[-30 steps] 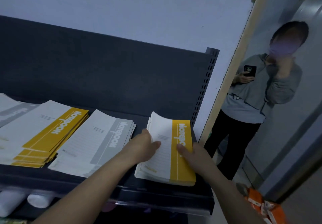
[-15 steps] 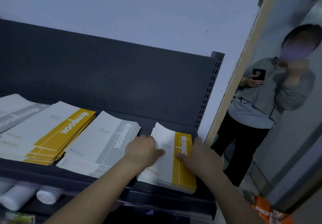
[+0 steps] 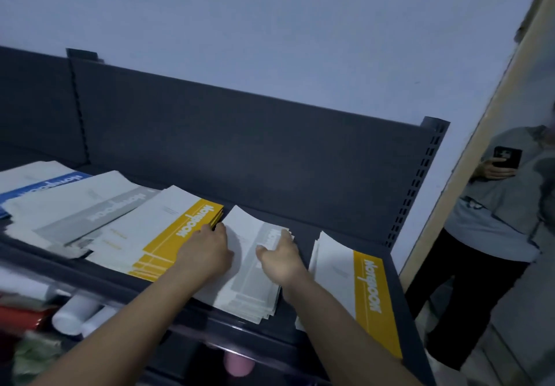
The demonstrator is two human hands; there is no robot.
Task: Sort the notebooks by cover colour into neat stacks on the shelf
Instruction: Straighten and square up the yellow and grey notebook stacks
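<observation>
Five notebook piles lie on the dark shelf [image 3: 301,229]. From the left: a blue notebook [image 3: 45,184], a loose grey pile [image 3: 90,211], a yellow stack [image 3: 168,235], a grey stack [image 3: 255,283], and a yellow stack [image 3: 371,295] at the right end. My left hand [image 3: 207,250] holds the left edge of the middle grey stack, fingers curled down between it and the neighbouring yellow stack. My right hand [image 3: 280,258] holds that stack's right far corner, thumb lying on the cover.
A person in a grey top [image 3: 498,214] stands at the right holding a phone [image 3: 507,157]. The perforated shelf post [image 3: 420,181] marks the right end. On the lower shelf are white rolls [image 3: 75,313], a red item [image 3: 21,322] and a pink object [image 3: 238,366].
Both hands left the right yellow stack and moved left onto the middle grey stack. The view swung left, revealing the blue notebook and more of the shelf.
</observation>
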